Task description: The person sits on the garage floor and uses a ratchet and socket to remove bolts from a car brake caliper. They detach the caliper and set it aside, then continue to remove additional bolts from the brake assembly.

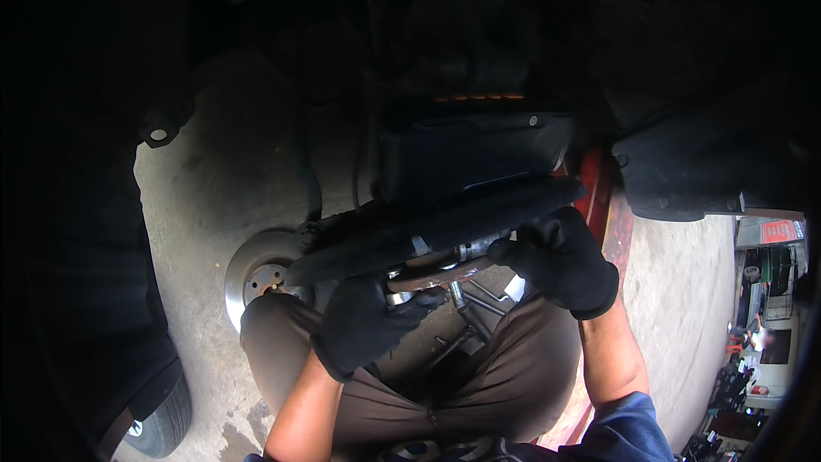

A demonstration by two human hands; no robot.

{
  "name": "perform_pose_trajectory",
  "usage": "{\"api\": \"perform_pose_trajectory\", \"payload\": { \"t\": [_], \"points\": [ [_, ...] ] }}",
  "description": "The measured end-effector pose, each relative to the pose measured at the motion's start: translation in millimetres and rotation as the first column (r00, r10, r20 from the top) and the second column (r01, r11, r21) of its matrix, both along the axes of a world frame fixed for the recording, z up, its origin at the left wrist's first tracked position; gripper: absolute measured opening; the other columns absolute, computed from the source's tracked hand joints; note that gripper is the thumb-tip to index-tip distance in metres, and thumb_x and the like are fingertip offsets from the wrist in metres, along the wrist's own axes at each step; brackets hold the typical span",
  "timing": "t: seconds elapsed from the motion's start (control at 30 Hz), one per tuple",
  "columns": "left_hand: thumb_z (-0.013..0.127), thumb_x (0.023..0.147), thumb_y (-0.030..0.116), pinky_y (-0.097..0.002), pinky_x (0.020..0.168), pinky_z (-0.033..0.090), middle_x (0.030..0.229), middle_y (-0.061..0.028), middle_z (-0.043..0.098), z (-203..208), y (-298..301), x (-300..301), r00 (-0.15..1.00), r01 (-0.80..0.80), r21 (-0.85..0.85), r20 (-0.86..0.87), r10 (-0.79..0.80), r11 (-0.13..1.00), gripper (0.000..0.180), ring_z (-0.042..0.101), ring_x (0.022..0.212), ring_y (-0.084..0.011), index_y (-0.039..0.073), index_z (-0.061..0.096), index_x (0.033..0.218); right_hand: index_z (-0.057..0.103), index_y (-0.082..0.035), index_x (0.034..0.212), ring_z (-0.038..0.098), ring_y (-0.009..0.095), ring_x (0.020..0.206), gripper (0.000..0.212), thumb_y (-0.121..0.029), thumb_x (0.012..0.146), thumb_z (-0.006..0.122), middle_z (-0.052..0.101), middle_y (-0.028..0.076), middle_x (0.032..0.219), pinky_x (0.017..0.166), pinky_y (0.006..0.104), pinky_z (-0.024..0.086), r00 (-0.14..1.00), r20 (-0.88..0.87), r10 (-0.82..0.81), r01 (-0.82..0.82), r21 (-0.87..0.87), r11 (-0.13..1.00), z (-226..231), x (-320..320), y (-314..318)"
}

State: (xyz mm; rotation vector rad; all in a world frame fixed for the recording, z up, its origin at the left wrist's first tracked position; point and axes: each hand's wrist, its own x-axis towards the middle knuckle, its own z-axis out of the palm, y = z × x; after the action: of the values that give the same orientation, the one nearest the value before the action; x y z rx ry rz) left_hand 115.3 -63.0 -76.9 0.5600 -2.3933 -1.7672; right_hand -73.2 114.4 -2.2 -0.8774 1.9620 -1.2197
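Note:
Both my hands wear black gloves. A rusty metal arm-like part (438, 277) with silvery round fittings lies between them, above my lap. My left hand (363, 325) is closed at its left end, fingers pressed together beside a silvery fitting. My right hand (560, 261) is closed at the right end, its fingertips by a shiny metal cylinder (479, 245). A long black bar-like piece (445, 219) slants just beyond both hands, close to the right glove. What the palms touch is hidden.
A brake disc (242, 278) stands at the left. Metal tools (466, 308) lie between my knees. Farther back is a dark box-shaped object (470, 150); a red metal frame (596, 184) runs along the right. Dark vehicle parts hang overhead. A tyre (167, 423) shows lower left.

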Motion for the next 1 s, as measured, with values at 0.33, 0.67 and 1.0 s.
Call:
{"api": "perform_pose_trajectory", "payload": {
  "t": [0.33, 0.67, 1.0],
  "points": [
    [0.082, 0.093, 0.031, -0.0322, 0.069, 0.057, 0.090, -0.0113, 0.078, -4, -1, 2, 0.999, 0.033, 0.032, -0.013, -0.033, 0.999, 0.045, 0.075, 0.072, -0.0184, -0.002, 0.068, 0.120, 0.070, 0.003, 0.119, 0.071, 0.011, 0.094, 0.026, 0.005, 0.093, 0.066, 0.077, 0.008, 0.102, 0.082, 0.0276, 0.056, 0.990, 0.120, -0.080, 0.082, -0.015, 0.997, 3, 11, -7],
    [0.083, 0.091, 0.038, -0.0330, 0.070, 0.057, 0.089, -0.0126, 0.078, -9, 1, 6, 0.999, -0.002, 0.022, 0.050, 0.001, 1.000, 0.049, 0.076, 0.073, -0.0195, -0.001, 0.069, 0.117, 0.065, 0.001, 0.129, 0.069, 0.008, 0.090, 0.033, 0.004, 0.096, 0.067, 0.072, 0.005, 0.107, 0.078, 0.0250, 0.055, 0.995, 0.103, 0.013, -0.021, 0.085, 0.996, 10, -3, -4],
    [0.084, 0.088, 0.033, -0.0381, 0.076, 0.059, 0.089, -0.0166, 0.077, -7, 3, 9, 1.000, 0.012, -0.265, 0.029, -0.004, 0.964, 0.046, 0.076, 0.081, -0.0292, -0.001, 0.069, 0.116, 0.070, 0.001, 0.113, 0.072, 0.021, 0.086, 0.025, -0.002, 0.090, 0.078, 0.070, 0.012, 0.104, 0.076, 0.0316, 0.056, 0.963, -0.257, -0.075, 0.054, -0.088, 0.995, -13, 21, 20]
  ]
}}
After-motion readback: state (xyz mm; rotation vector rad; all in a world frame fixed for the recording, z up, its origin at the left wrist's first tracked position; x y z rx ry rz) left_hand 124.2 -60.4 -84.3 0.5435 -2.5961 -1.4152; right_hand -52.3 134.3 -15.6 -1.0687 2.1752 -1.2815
